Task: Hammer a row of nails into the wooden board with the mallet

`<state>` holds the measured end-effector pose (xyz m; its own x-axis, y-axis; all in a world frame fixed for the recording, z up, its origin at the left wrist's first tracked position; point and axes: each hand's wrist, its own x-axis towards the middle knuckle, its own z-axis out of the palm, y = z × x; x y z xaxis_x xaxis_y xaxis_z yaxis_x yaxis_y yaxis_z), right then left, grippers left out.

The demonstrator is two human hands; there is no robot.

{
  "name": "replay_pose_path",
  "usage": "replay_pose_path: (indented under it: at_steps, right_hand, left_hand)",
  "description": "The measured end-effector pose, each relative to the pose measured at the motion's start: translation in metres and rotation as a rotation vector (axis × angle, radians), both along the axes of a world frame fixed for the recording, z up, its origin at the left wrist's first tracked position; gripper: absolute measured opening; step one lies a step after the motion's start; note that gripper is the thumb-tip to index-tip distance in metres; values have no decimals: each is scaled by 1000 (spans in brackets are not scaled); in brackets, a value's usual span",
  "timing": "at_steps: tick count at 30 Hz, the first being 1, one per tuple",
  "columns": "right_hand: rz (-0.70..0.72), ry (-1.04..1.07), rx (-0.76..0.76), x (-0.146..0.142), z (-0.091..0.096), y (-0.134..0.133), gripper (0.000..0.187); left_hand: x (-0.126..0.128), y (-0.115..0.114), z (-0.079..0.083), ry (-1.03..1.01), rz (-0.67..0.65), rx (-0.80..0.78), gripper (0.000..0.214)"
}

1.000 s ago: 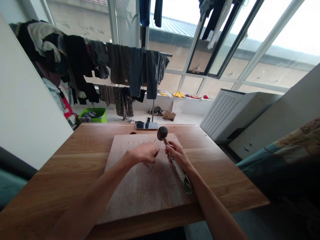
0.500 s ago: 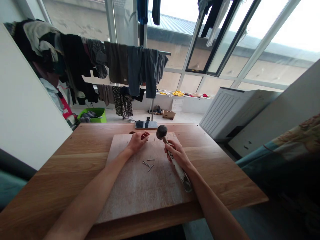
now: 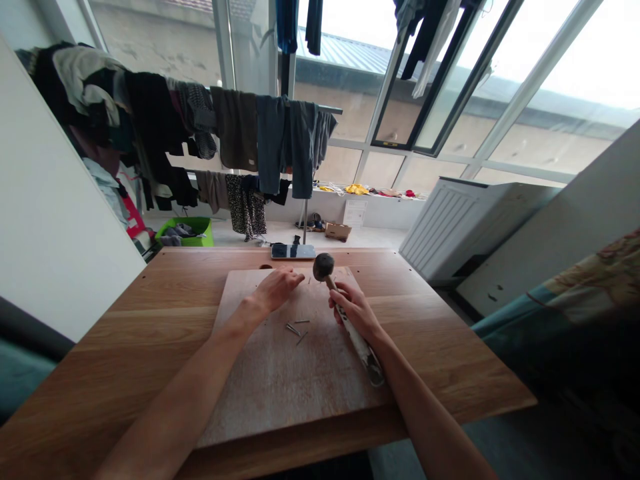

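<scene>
Mallet [image 3: 357, 341] slants just right of centre in the head view, gripped by the right hand [image 3: 354, 308]. Left hand [image 3: 278, 289] curls over the board [image 3: 300, 380] (fingertips hard to see; whether it holds anything, I cannot tell), near nails [image 3: 293, 329]. Wooden table [image 3: 425, 320] beneath; clothes [image 3: 235, 130] hang upper left.

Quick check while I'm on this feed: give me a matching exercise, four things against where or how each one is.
1. Mallet
2. Loose nails
3. Phone
4. Basket

A. Bright green, beyond the table
B. Held in the right hand
C. On the table, past the board
D. Lying on the board

Pairs: 1-B, 2-D, 3-C, 4-A
</scene>
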<state>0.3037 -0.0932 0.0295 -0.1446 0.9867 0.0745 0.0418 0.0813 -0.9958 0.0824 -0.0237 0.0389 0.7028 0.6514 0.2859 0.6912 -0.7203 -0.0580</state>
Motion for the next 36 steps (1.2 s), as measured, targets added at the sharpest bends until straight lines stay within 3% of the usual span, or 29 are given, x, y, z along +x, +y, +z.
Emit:
replay_pose_path:
  at_steps: [9, 13, 20, 24, 28, 33, 36]
  right_hand:
    - [15, -2, -4, 1, 0, 1, 42]
    - [15, -4, 4, 1, 0, 0, 40]
    - [23, -14, 5, 1, -1, 0, 40]
    - [22, -12, 1, 1, -2, 1, 40]
    - [20, -7, 0, 1, -1, 1, 41]
    - [9, 2, -8, 0, 0, 0, 42]
    - [6, 12, -4, 0, 0, 1, 42]
  left_hand:
    - [14, -8, 12, 35, 35, -50, 21]
    - [15, -6, 8, -9, 39, -90, 23]
    - [16, 3, -18, -514, 66, -241, 36]
    - [14, 7, -25, -628, 128, -298, 32]
    - [9, 5, -20, -520, 95, -238, 28]
    - [13, -3, -3, -96, 57, -109, 23]
    - [19, -9, 5, 35, 66, -90, 20]
